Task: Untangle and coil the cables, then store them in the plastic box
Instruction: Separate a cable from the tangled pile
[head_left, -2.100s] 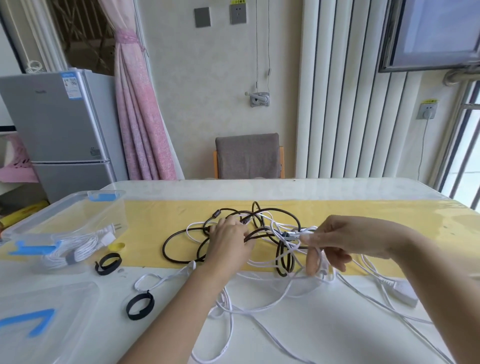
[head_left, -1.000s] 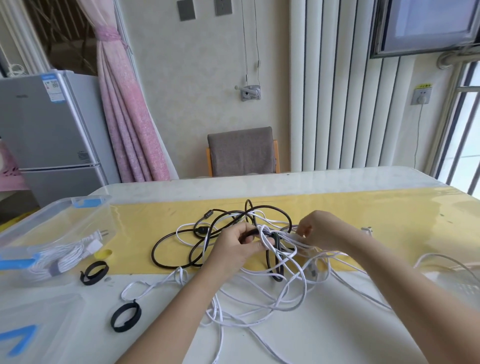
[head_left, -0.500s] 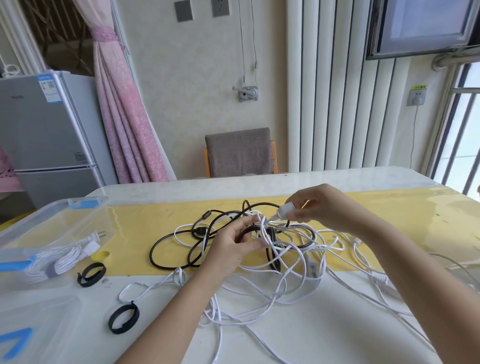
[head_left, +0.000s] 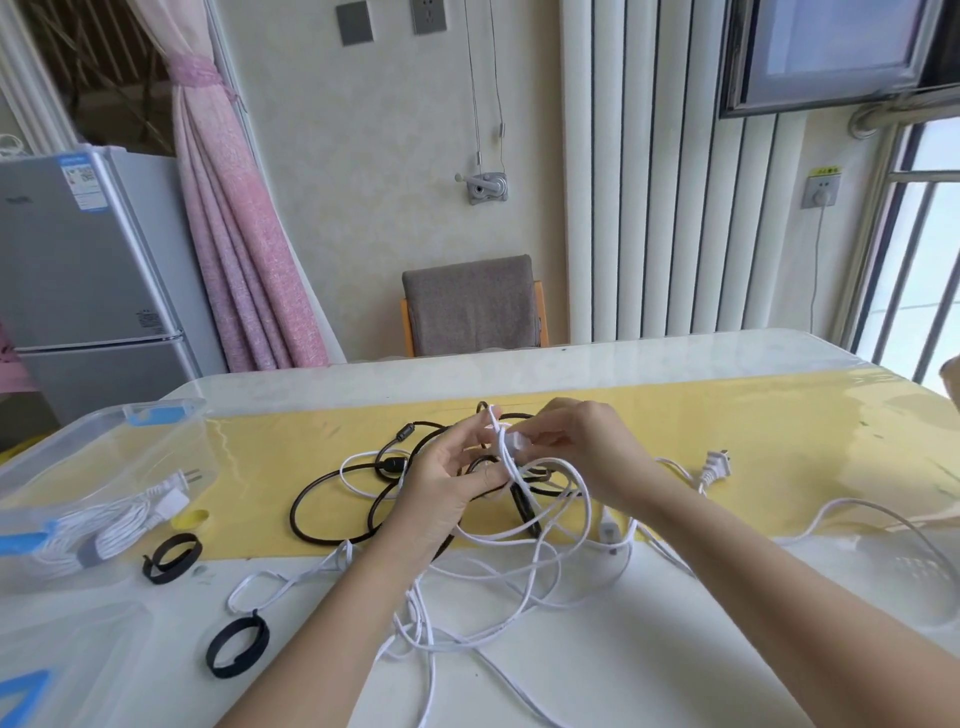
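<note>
A tangle of white cable and black cable lies mid-table across the yellow runner. My right hand pinches a white connector end of the white cable, lifted just above the tangle. Beside it, my left hand holds white strands between curled fingers. A white plug lies loose to the right. At the left stands the clear plastic box with blue clips, holding a coiled white cable.
Two black strap loops lie on the table left of the tangle. The box lid rests at the front left corner. A grey chair stands behind the table, a fridge at the far left.
My right hand has brought the white connector down and closer to my left hand. A white plug has come free and now lies on the runner to the right.
</note>
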